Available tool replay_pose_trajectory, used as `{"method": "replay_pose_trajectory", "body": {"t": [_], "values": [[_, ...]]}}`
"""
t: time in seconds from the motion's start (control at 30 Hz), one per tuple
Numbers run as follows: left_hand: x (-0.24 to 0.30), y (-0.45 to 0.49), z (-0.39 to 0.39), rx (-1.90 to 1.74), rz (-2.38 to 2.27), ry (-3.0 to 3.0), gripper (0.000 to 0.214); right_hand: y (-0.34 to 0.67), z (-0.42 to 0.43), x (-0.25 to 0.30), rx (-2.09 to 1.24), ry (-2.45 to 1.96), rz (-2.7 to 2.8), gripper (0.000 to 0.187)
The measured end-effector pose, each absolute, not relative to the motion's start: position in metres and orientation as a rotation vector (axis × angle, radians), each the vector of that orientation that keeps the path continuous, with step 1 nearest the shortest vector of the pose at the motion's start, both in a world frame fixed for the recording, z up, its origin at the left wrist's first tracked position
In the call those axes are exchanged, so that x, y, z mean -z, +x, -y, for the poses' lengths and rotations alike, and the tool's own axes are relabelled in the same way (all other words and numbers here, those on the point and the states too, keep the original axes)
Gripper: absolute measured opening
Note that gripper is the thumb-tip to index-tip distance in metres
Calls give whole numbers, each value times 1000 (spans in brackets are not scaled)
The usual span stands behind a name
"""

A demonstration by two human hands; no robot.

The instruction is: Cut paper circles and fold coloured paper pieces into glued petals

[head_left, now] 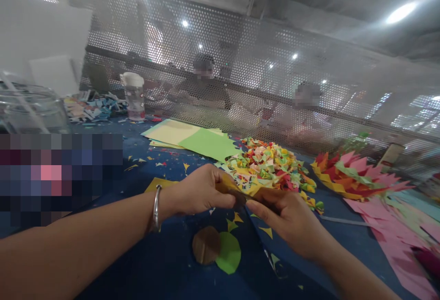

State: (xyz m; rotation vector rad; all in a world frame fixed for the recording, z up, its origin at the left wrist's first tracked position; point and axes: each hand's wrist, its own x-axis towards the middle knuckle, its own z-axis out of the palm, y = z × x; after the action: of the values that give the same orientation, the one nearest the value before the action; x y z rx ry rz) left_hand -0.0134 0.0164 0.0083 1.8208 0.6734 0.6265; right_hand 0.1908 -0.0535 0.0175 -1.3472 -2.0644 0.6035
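My left hand (197, 190) and my right hand (288, 219) meet over the blue table (165, 268), both pinching a small yellow paper piece (247, 191) between thumb and fingers. A silver bangle sits on my left wrist. Just behind the hands lies a heap of small multicoloured folded paper pieces (271, 162). Below the hands rest a brown cardboard disc (205, 245) and a green paper circle (228, 253).
Yellow and green paper sheets (192, 140) lie further back. Jagged pink, red and orange paper strips (357, 176) spread on the right. A white lidded cup (134, 96) and paper scraps (91, 106) stand at back left. Two people sit behind a perforated metal screen (247, 70).
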Motion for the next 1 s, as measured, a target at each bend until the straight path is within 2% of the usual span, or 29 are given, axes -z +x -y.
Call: {"method": "replay_pose_trajectory", "body": {"t": [0.13, 0.3, 0.47, 0.77, 1.0], "values": [[-5, -13, -18, -690, -626, 1745, 11, 190, 53, -20, -652, -1282, 2031, 21], [-5, -10, -16, -788, -645, 1521, 21, 193, 53, -20, -579, -1422, 2029, 31], [-7, -6, -12, -789, -735, 1442, 21, 191, 52, -13, -613, -1422, 1911, 38], [-5, -3, -6, -723, -600, 1392, 22, 177, 52, -4, -764, -1313, 1791, 19], [-4, 1, 0, -749, -497, 1101, 19, 173, 55, -12, -839, -1189, 1606, 22]]}}
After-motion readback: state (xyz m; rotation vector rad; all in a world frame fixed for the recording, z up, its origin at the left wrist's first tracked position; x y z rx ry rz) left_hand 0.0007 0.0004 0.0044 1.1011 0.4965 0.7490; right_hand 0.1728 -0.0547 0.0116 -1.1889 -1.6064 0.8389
